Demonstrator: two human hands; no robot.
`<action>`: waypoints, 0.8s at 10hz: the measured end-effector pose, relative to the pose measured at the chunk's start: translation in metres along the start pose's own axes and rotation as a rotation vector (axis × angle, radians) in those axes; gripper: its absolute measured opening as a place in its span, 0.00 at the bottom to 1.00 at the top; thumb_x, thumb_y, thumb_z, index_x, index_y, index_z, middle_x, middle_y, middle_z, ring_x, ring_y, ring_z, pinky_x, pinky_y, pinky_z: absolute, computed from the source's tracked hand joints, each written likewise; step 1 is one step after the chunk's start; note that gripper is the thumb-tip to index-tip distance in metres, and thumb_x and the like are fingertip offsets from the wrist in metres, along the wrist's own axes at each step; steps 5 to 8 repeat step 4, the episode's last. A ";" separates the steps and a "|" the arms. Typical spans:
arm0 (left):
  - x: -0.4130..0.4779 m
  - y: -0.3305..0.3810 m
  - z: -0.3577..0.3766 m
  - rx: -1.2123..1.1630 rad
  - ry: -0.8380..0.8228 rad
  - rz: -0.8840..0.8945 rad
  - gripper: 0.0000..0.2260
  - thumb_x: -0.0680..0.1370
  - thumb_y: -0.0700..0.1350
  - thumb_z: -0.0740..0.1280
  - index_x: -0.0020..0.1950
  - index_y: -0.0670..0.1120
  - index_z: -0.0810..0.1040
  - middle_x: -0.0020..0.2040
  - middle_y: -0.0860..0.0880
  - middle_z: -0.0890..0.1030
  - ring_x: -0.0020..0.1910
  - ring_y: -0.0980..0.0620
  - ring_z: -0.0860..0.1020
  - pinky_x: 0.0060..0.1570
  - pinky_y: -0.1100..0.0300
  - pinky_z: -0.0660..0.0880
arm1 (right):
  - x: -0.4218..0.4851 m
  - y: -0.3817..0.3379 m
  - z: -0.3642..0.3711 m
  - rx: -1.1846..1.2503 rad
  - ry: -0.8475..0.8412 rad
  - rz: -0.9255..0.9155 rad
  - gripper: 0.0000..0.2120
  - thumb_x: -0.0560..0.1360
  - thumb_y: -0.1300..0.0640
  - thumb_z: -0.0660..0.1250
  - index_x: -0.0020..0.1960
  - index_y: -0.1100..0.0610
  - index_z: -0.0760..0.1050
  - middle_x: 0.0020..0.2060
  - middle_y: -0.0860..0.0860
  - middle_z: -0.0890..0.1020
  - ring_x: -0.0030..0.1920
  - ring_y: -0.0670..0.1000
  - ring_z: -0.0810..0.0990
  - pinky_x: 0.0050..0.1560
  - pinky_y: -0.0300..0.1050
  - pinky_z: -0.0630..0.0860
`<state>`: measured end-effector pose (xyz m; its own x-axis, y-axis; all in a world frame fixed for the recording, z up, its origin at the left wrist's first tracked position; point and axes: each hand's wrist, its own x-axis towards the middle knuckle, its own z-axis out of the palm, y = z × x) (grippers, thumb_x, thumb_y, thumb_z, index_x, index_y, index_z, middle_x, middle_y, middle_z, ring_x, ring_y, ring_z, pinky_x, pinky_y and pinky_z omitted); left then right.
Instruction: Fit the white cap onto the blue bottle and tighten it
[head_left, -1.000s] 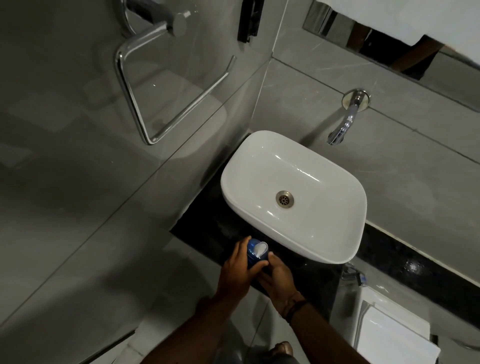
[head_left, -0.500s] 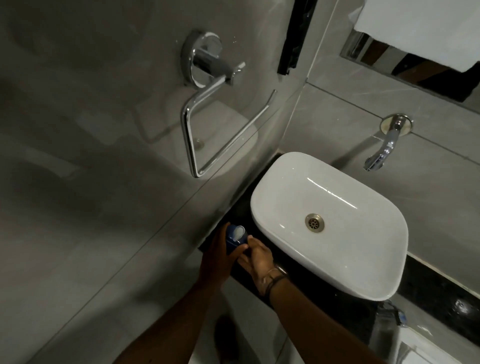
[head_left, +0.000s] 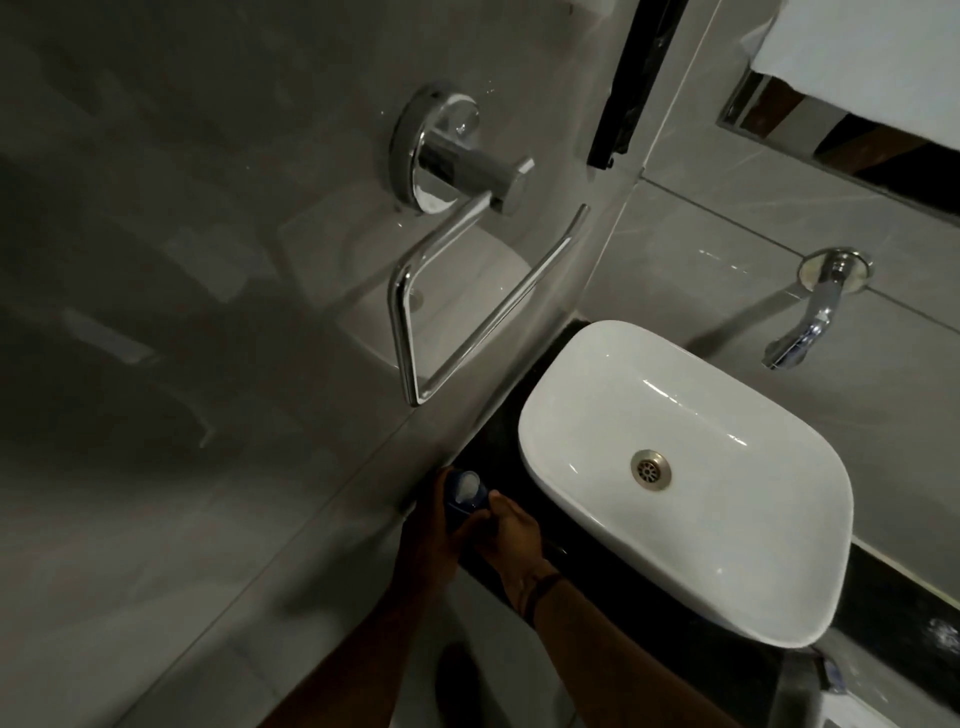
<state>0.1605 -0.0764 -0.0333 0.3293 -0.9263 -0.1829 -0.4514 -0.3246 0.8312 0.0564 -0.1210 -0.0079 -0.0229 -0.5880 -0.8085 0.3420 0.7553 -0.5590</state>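
A blue bottle (head_left: 464, 501) stands upright on the black counter (head_left: 485, 449), left of the white basin. A white cap (head_left: 469, 484) sits on its top. My left hand (head_left: 428, 540) wraps around the bottle's left side. On the right, my right hand (head_left: 511, 535) holds the bottle's lower part with the fingers curled against it. Most of the bottle's body is hidden by both hands.
A white basin (head_left: 779, 587) with a metal drain fills the counter to the right. A chrome tap (head_left: 810, 322) juts from the back wall. A chrome towel ring (head_left: 467, 312) hangs on the grey left wall. A mirror (head_left: 841, 145) is at the top right.
The camera has swung, so hands and bottle now sit further left of the basin, nearer the wall. Both hands keep their hold on the bottle.
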 end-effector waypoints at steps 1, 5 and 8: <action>-0.001 0.003 -0.004 -0.012 -0.015 0.004 0.40 0.69 0.74 0.64 0.76 0.56 0.64 0.68 0.60 0.71 0.64 0.66 0.68 0.61 0.67 0.66 | -0.003 -0.002 0.002 0.005 -0.013 0.005 0.08 0.86 0.63 0.61 0.57 0.67 0.77 0.36 0.62 0.75 0.35 0.58 0.74 0.43 0.52 0.74; -0.025 0.030 -0.015 0.030 0.113 0.022 0.45 0.69 0.75 0.65 0.80 0.57 0.57 0.77 0.51 0.70 0.73 0.49 0.70 0.69 0.51 0.71 | -0.037 -0.017 -0.017 -0.138 -0.018 -0.122 0.17 0.85 0.53 0.63 0.66 0.66 0.78 0.55 0.64 0.82 0.56 0.64 0.82 0.67 0.66 0.77; -0.025 0.030 -0.015 0.030 0.113 0.022 0.45 0.69 0.75 0.65 0.80 0.57 0.57 0.77 0.51 0.70 0.73 0.49 0.70 0.69 0.51 0.71 | -0.037 -0.017 -0.017 -0.138 -0.018 -0.122 0.17 0.85 0.53 0.63 0.66 0.66 0.78 0.55 0.64 0.82 0.56 0.64 0.82 0.67 0.66 0.77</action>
